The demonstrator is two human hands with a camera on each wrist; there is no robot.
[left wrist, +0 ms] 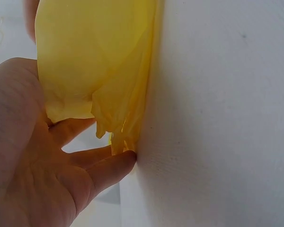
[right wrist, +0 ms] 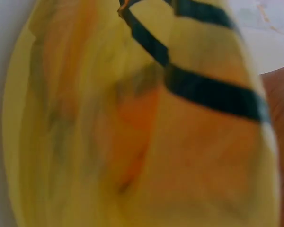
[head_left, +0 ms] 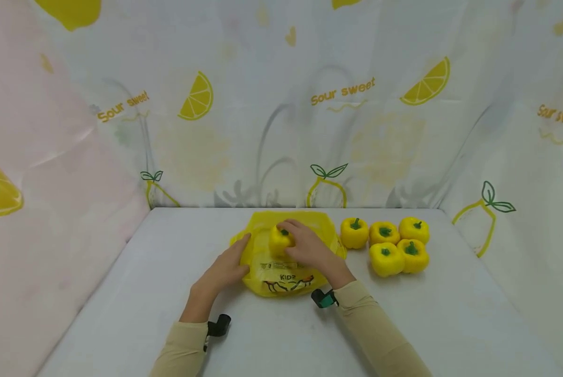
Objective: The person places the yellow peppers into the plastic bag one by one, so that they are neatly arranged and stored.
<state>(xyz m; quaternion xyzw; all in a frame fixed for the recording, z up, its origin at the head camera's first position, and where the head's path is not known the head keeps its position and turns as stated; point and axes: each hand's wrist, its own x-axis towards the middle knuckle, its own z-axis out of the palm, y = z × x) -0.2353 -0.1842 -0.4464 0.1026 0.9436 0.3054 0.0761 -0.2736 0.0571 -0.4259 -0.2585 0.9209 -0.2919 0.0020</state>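
A yellow plastic bag [head_left: 281,277] with dark printing lies on the white table. Over its middle, my right hand [head_left: 305,246] holds a yellow bell pepper [head_left: 279,242] with a green stem between curled fingers and thumb. My left hand [head_left: 227,267] is at the bag's left edge, thumb and fingers spread. In the left wrist view, fairly straight fingers [left wrist: 111,170] touch the rumpled edge of the bag [left wrist: 94,52]. The blurred bag [right wrist: 203,156] fills most of the right wrist view and hides the held pepper there; orange patches show on or through it.
Right of the bag stands a single yellow bell pepper [head_left: 354,233], beside a close cluster of several more, including a front one [head_left: 386,259]. A lemon-printed curtain [head_left: 272,125] hangs behind and at both sides of the white table [head_left: 455,314].
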